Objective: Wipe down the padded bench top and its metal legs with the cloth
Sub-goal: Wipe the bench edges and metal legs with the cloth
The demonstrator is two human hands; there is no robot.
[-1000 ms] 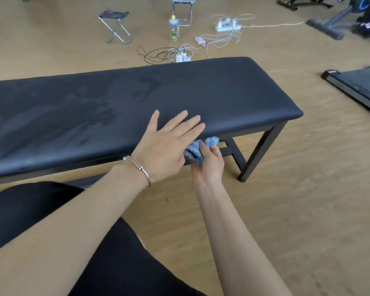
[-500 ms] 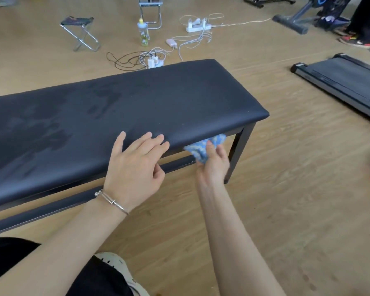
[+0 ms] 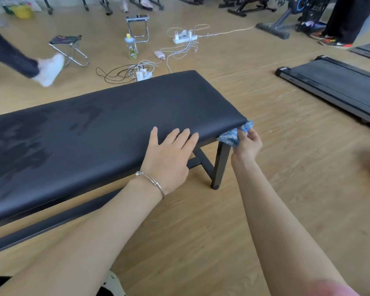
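A long black padded bench top runs from the left edge to the middle, with damp streaks on its left half. My left hand, with a silver bangle on the wrist, lies flat on the near front edge with straight fingers. My right hand grips a blue and white cloth against the bench's near right corner, just above the black metal leg. A black crossbar runs low along the front.
A treadmill deck lies on the wood floor to the right. Behind the bench are power strips with tangled cables, a bottle, a folding stool and a person's leg with a white shoe. Exercise machines stand at the back right.
My right hand has slid the cloth rightward along the underside of the bench edge to the near right corner. My left hand has shifted right along the padded edge, still flat.
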